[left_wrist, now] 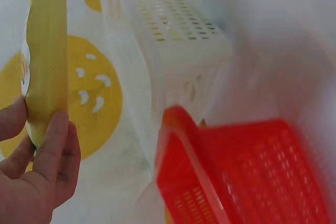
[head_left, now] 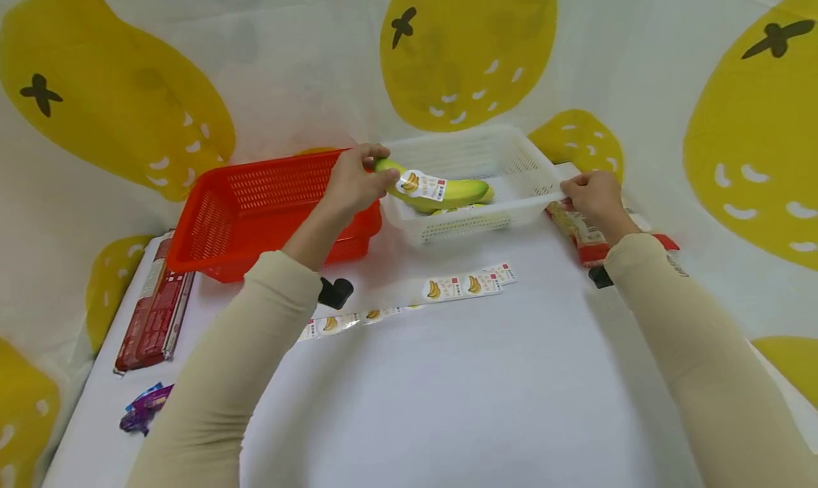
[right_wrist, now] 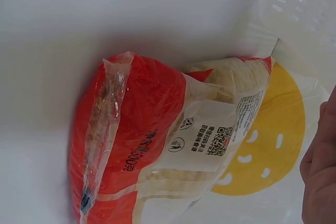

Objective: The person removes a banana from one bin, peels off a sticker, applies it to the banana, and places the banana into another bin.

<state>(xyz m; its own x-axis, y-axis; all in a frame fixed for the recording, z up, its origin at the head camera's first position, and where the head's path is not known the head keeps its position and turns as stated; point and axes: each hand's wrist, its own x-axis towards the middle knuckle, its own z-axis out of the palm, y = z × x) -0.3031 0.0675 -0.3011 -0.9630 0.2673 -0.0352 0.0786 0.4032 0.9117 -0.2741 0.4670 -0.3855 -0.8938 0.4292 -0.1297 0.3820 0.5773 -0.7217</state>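
Note:
My left hand (head_left: 358,182) pinches one end of a yellow-green banana (head_left: 465,192) between thumb and fingers. The banana bears a white sticker (head_left: 422,185) with a banana picture, and it is held over the white plastic basket (head_left: 441,226). Beneath it, more banana shows inside that basket, partly hidden. In the left wrist view the banana (left_wrist: 48,51) points away from the fingers, with the sticker edge on its side. At the basket's right end, my right hand (head_left: 594,195) grips the rim. Only part of this hand (right_wrist: 320,166) enters the right wrist view.
Left of the white basket stands a red plastic basket (head_left: 275,221). Strips of banana stickers (head_left: 463,287) lie on the white table in front. Red packets (head_left: 150,307) and purple wrappers (head_left: 147,408) lie at left; a red-and-clear food bag (right_wrist: 157,140) lies below my right hand.

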